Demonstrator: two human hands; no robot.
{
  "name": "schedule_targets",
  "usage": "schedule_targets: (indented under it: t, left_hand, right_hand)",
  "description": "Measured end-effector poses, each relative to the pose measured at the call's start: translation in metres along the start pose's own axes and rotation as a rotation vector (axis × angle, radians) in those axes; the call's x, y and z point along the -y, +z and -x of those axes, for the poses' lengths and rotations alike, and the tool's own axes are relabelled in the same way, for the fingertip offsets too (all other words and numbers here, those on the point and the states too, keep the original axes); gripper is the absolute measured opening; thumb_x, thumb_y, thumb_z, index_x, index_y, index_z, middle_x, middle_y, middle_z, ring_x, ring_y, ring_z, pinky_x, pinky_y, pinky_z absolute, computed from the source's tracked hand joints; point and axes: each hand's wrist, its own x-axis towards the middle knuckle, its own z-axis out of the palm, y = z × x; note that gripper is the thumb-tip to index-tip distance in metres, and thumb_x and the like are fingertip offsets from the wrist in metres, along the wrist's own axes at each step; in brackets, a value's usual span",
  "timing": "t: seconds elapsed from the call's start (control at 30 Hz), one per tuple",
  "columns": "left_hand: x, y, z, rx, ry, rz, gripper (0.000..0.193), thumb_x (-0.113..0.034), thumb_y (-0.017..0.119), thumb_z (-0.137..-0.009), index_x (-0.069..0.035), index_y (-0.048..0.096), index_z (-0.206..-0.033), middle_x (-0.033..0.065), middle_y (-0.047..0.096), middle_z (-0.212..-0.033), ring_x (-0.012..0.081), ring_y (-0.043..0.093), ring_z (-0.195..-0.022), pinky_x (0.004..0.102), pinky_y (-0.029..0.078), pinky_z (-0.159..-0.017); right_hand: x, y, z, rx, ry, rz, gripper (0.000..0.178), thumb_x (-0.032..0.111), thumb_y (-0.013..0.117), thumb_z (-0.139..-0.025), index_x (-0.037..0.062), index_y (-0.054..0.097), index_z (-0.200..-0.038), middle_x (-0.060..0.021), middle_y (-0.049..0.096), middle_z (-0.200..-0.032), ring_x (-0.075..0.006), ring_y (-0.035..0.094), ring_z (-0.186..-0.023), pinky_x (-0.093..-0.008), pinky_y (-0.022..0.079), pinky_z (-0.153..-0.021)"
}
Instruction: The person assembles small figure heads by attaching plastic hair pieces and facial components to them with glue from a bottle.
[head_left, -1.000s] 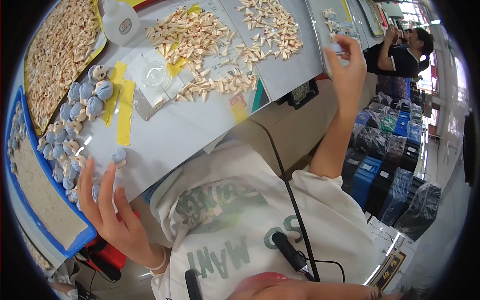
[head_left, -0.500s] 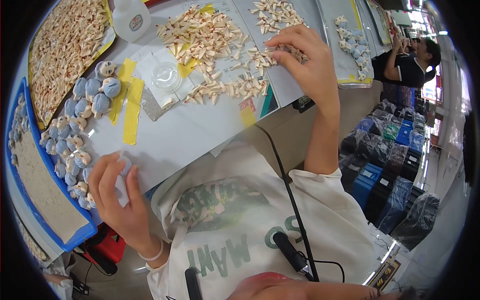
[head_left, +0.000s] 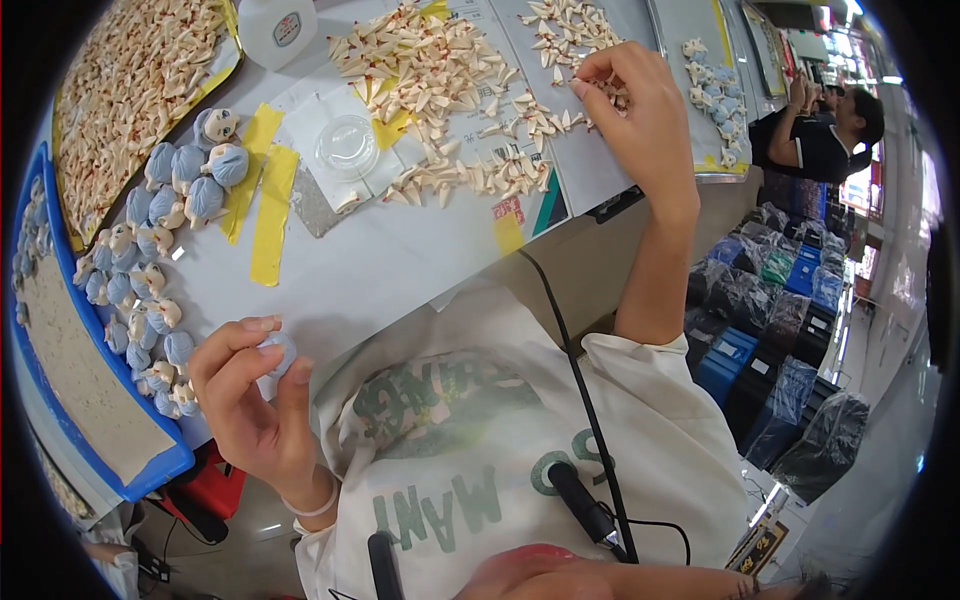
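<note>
My left hand (head_left: 245, 405), near the table's front edge, is closed round a small doll head (head_left: 279, 352) with light blue hair; the fingers hide much of it. At the upper right, my right hand (head_left: 648, 130) has thumb and forefinger pinched together over loose cream pointed pieces with reddish tips (head_left: 570, 40). What sits between those fingertips is too small to make out. A larger pile of the same pointed pieces (head_left: 425, 65) spreads to its left. Several blue-haired doll heads (head_left: 205, 200) stand clustered at the left of the table.
A round clear dish (head_left: 347, 146) lies beside yellow tape strips (head_left: 270, 220). Behind are a white bottle (head_left: 278, 30) and a tray of pointed pieces (head_left: 140, 100). A blue-rimmed tray (head_left: 165, 465) stands left; another tray (head_left: 715, 170) stands right. A person (head_left: 825, 130) sits farther right.
My left hand has risen slightly and moved right with the doll head, which now shows more between the fingers. My right hand has shifted a little right, its thumb and forefinger closing together.
</note>
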Motion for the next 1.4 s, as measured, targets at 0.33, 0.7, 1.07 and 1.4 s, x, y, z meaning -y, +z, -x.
schedule_targets:
  t: [0.33, 0.7, 1.07, 1.4]
  left_hand:
    - [-0.001, 0.000, 0.001, -0.004, -0.023, 0.002, 0.028, 0.007, 0.064, -0.066, -0.001, 0.052, -0.089, 0.0136, 0.049, -0.094, 0.0252, 0.053, -0.086, 0.0351, 0.046, -0.075]
    - [0.000, 0.000, 0.001, 0.004, -0.020, 0.046, 0.028, 0.008, 0.063, -0.066, -0.001, 0.051, -0.090, 0.0152, 0.049, -0.095, 0.0252, 0.053, -0.085, 0.0351, 0.046, -0.075]
    - [0.000, 0.001, 0.002, 0.015, -0.028, 0.032, 0.029, 0.008, 0.064, -0.066, -0.001, 0.051, -0.090, 0.0151, 0.049, -0.095, 0.0245, 0.053, -0.085, 0.0342, 0.046, -0.075]
    - [-0.001, 0.002, 0.002, 0.023, -0.019, -0.006, 0.028, 0.007, 0.065, -0.065, -0.001, 0.052, -0.088, 0.0148, 0.051, -0.093, 0.0243, 0.054, -0.083, 0.0328, 0.046, -0.074]
  right_hand:
    - [-0.001, -0.002, 0.003, -0.128, 0.114, -0.198, 0.008, 0.006, 0.058, -0.072, 0.0010, 0.057, -0.078, -0.0062, 0.059, -0.072, -0.0137, 0.054, -0.063, -0.0244, 0.043, -0.060]
    - [-0.014, -0.003, 0.013, -0.164, 0.206, -0.594, 0.014, -0.001, 0.058, -0.073, -0.0001, 0.061, -0.087, -0.0033, 0.060, -0.077, -0.0057, 0.052, -0.067, -0.0195, 0.042, -0.061]
    - [-0.010, -0.008, 0.014, -0.181, 0.046, -0.089, 0.014, -0.001, 0.058, -0.069, 0.0046, 0.063, -0.082, -0.0055, 0.057, -0.080, -0.0176, 0.053, -0.068, -0.0263, 0.043, -0.062]
    - [-0.009, -0.008, 0.016, -0.070, 0.000, -0.003, 0.008, 0.006, 0.061, -0.069, 0.0058, 0.061, -0.077, -0.0040, 0.054, -0.075, -0.0201, 0.050, -0.073, -0.0291, 0.041, -0.064]
